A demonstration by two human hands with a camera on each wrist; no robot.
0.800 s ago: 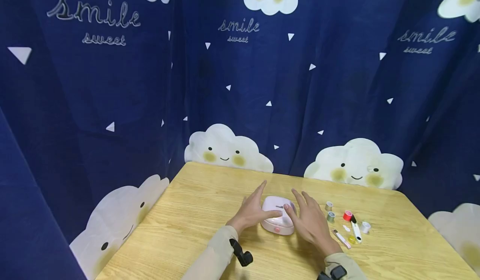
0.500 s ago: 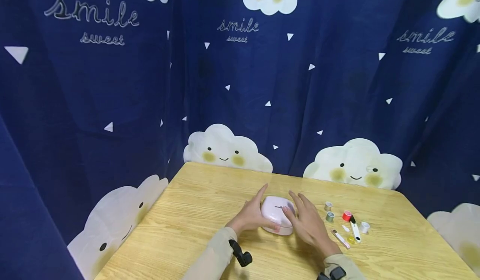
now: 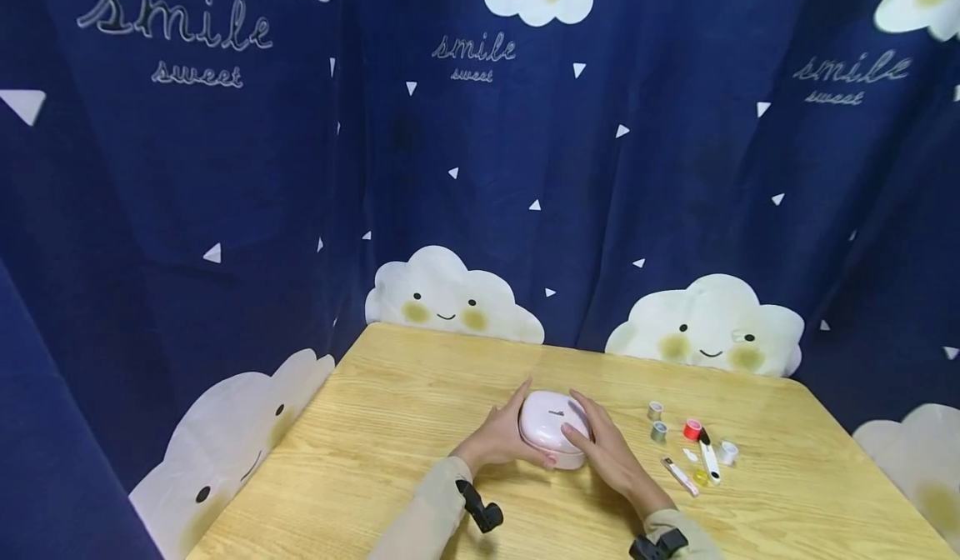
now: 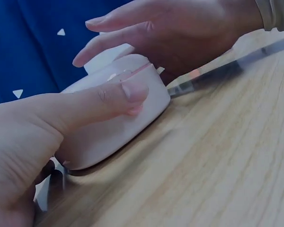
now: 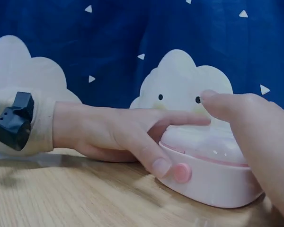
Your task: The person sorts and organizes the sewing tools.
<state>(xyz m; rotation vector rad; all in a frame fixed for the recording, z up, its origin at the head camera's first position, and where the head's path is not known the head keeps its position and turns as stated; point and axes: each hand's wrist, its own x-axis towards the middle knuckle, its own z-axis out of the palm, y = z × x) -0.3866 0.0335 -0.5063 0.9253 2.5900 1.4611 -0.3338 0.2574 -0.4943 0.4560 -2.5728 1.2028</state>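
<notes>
A small pale pink box [image 3: 553, 420] with a domed, glossy lid stands on the wooden table between both hands. On its front is a round pink button [image 5: 181, 173]. The left hand [image 3: 498, 437] holds the box from its left side, the thumb lying along the front right at the button and the fingers round the far side. At the right side is the right hand [image 3: 613, 458], its fingers stretched out along the box and its thumb reaching over the lid. The lid is down on the base.
Right of the box lie thread spools: a red spool [image 3: 692, 429], a white spool [image 3: 727, 452] and two greyish ones. Among them are a white tool with a black end [image 3: 708, 460], a slim pinkish-white tool [image 3: 681, 477] and a yellow piece [image 3: 701, 477]. A blue curtain [image 3: 480, 143] hangs behind the table.
Both hands have closed in on the box from the sides. The left thumb has come down from above the lid to the front by the button. The box stays in about the same place.
</notes>
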